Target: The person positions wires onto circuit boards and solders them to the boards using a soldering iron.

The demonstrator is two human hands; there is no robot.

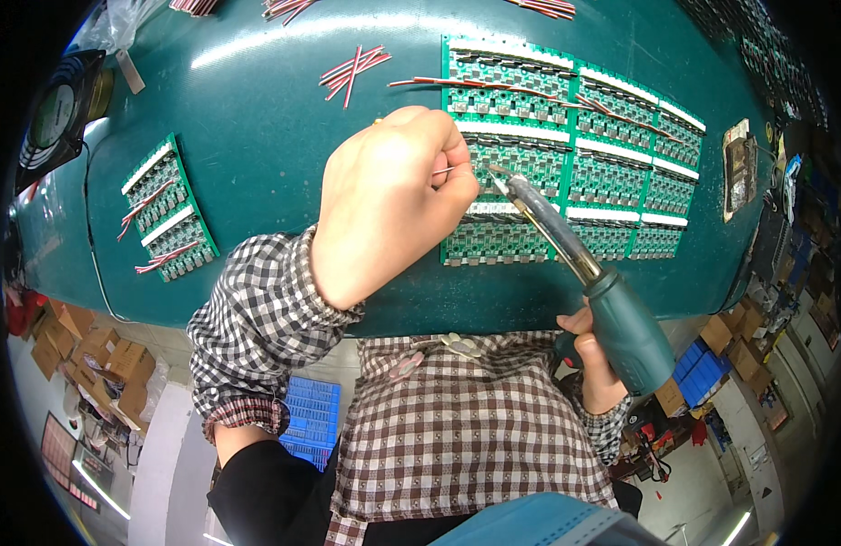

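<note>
Left hand [389, 196] — thumb and forefinger together, clamped on a thin wire [446, 170]; green circuit-board panel [564, 177] lies just right of these fingers, long axis left to right, left hand nearer; right hand [600, 362] — fingers wrapped around a green soldering iron [632, 332], tip over panel; panel carries white strips [612, 150], red-and-white wires [466, 83]

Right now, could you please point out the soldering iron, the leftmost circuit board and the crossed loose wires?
Soldering iron [625, 318], head view: green handle.
Leftmost circuit board [167, 227], head view: lower white strip.
Crossed loose wires [355, 69], head view: their crossing.
</note>
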